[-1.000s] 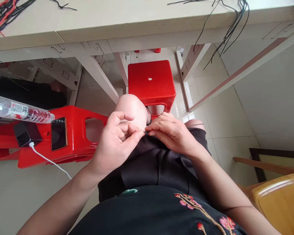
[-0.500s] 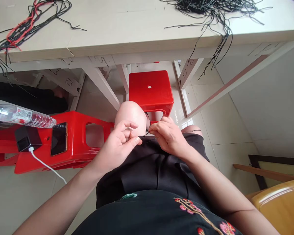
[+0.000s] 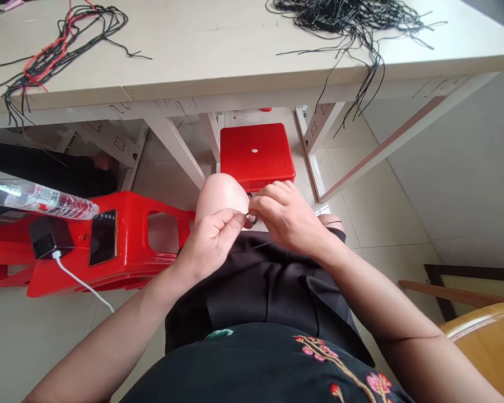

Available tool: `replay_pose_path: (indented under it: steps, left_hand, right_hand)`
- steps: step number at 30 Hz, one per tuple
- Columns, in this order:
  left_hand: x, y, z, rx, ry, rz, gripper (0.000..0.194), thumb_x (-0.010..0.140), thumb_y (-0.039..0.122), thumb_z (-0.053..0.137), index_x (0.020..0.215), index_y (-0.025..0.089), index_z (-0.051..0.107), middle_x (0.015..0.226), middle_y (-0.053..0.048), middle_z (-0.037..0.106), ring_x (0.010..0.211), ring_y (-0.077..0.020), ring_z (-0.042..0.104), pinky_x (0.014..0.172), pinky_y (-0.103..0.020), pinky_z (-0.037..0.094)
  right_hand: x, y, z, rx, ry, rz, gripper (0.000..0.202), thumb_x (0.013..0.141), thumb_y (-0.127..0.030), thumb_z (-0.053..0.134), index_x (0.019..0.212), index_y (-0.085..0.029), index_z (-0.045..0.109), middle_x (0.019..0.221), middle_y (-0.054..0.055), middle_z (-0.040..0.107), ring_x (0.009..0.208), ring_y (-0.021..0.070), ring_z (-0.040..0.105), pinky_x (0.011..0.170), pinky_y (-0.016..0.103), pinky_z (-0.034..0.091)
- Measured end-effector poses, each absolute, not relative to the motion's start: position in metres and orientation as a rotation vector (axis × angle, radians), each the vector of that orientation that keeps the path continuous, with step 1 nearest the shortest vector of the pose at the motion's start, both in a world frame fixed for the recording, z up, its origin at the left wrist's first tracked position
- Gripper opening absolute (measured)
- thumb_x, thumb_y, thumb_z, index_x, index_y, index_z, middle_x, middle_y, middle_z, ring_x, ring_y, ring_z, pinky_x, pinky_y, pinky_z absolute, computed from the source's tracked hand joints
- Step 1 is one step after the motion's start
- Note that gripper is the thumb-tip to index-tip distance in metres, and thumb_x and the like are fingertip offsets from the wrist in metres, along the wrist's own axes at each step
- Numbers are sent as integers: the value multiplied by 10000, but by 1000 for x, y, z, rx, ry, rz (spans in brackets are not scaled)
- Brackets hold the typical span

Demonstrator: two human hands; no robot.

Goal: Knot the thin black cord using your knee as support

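My left hand is closed, thumb and fingers pinching a thin black cord above my lap. My right hand pinches the same cord close by, its fingers bent and nearly touching the left fingertips. Most of the cord is hidden by my fingers; thin strands show beyond my right hand, over the knee. A tangled pile of black cords lies on the table, some ends hanging over its front edge. Another bundle of black and red cords lies at the table's left.
A red stool stands under the table. Left of my legs, another red stool holds a phone, a black charger with a white cable, and a clear bottle. A wooden chair is at the lower right.
Both hands have moved slightly up and closer together. The left fingers, spread apart before, have folded in around the cord. The view has shifted slightly.
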State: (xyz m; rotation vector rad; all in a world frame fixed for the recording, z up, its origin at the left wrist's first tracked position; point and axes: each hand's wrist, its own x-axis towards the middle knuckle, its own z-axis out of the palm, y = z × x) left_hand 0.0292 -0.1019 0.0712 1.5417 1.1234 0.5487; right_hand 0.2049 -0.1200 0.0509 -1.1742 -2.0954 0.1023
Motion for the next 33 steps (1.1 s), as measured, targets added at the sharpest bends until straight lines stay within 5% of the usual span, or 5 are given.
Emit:
replay_pose_path:
  steps: [4, 8, 11, 18, 33]
  left_hand:
    - [41, -101, 79, 1013, 942, 668, 236, 830, 326, 523, 695, 163, 628, 441, 56, 364, 389, -49, 333, 361, -150, 258]
    - [50, -94, 92, 685, 779, 899, 172, 828, 203, 478, 738, 152, 615, 631, 1, 571, 563, -84, 548, 522, -187, 464]
    - [49, -85, 99, 534, 760, 1046, 176, 835, 175, 451, 758, 143, 606, 712, -17, 616, 675, -102, 613, 658, -225, 515]
    - [38, -70, 100, 611, 792, 1235, 111, 852, 221, 491, 860, 193, 598, 845, -12, 661, 859, -123, 637, 781, -260, 500]
    - [31, -63, 100, 715, 799, 1309, 165, 810, 144, 486, 939, 228, 545, 614, 48, 491, 569, -60, 493, 514, -165, 378]
  right_hand:
    - [196, -116, 49, -1112, -1730, 363, 110, 919, -253, 431, 920, -209, 531, 858, 38, 574, 785, 152, 503, 739, 331, 407]
    - [173, -120, 40, -903, -1263, 1005, 444, 872, -419, 509, 1251, -281, 323, 1158, 72, 502, 813, 132, 567, 642, 289, 496]
    - [162, -125, 42, -910, -1120, 1192, 506, 820, -424, 589, 1239, -280, 344, 1005, 33, 566, 680, 110, 563, 542, 250, 479]
    - [162, -130, 61, -1109, -1198, 1068, 188, 814, -358, 590, 815, -171, 596, 711, 16, 605, 598, 107, 532, 532, 230, 453]
    - [162, -131, 61, -1203, -1346, 871, 138, 834, -289, 545, 814, -172, 615, 664, 11, 600, 574, 105, 521, 513, 210, 434]
